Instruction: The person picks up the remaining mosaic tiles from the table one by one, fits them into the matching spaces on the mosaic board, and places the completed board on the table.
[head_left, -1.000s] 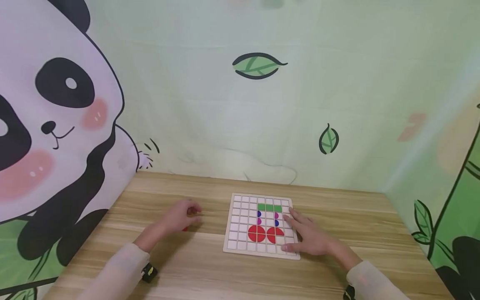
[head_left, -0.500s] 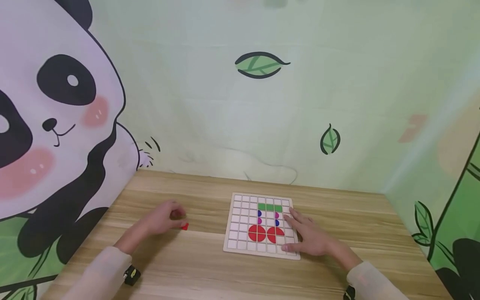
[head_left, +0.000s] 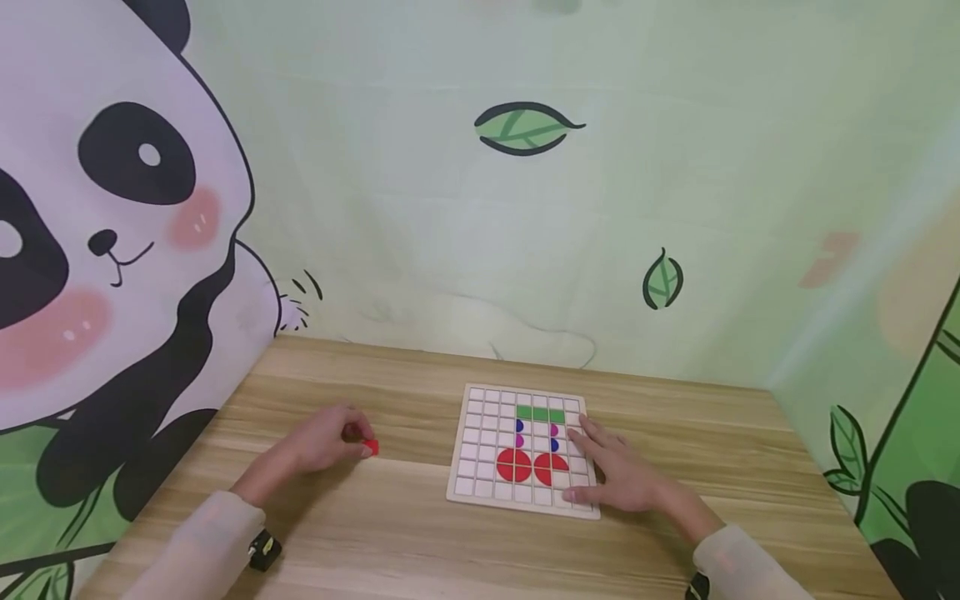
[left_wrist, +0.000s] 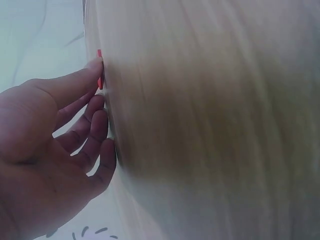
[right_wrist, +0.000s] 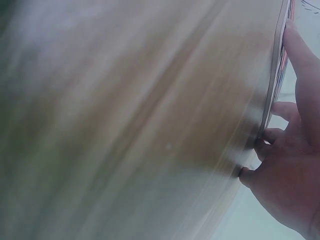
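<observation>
My left hand (head_left: 330, 437) pinches a small flat red tile (head_left: 371, 447) between thumb and index finger, low over the table left of the board. In the left wrist view the red tile (left_wrist: 100, 70) is seen edge-on at the thumb tip, the other fingers loosely curled below. A pale square grid board (head_left: 480, 492) lies flat, bearing a red disc (head_left: 513, 467), a three-quarter red disc (head_left: 546, 473), a green bar (head_left: 535, 414) and small blue and magenta half-rounds. My right hand (head_left: 622, 475) rests spread on the board's right edge, fingers fairly straight.
The wood-grain table (head_left: 390, 533) extends around the board on every side. Behind it hangs a green cloth backdrop (head_left: 420, 208) printed with leaves and a large panda (head_left: 135, 250). A dark wrist device (head_left: 264, 550) sits at the left cuff.
My left hand has drawn back to the left, uncovering the red tile, and now pinches it. The right hand and the board stay in place.
</observation>
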